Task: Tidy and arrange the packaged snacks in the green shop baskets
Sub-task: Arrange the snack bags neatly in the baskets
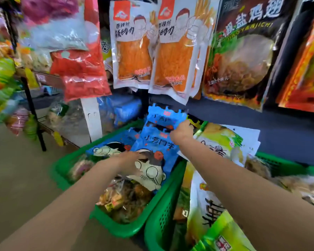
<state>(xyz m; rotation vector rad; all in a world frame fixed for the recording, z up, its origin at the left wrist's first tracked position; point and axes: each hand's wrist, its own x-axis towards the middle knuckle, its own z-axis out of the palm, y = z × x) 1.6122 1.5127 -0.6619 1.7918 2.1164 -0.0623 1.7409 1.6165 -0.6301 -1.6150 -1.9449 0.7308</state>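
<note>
Two green slotted plastic baskets (127,230). About four blue cartoon-printed snack packets (152,147) stand upright. Left hand (132,158) rests flat on the front one; right hand (182,131) pinches a rear one.

Your right hand's (182,132) fingers are hidden behind the blue packets (163,124); the hanging bags at far left (0,73) blur together.

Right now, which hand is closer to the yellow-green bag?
Right. The right hand grips blue packets beside the yellow-green bag; the left hand rests farther off, on a blue packet.
</note>
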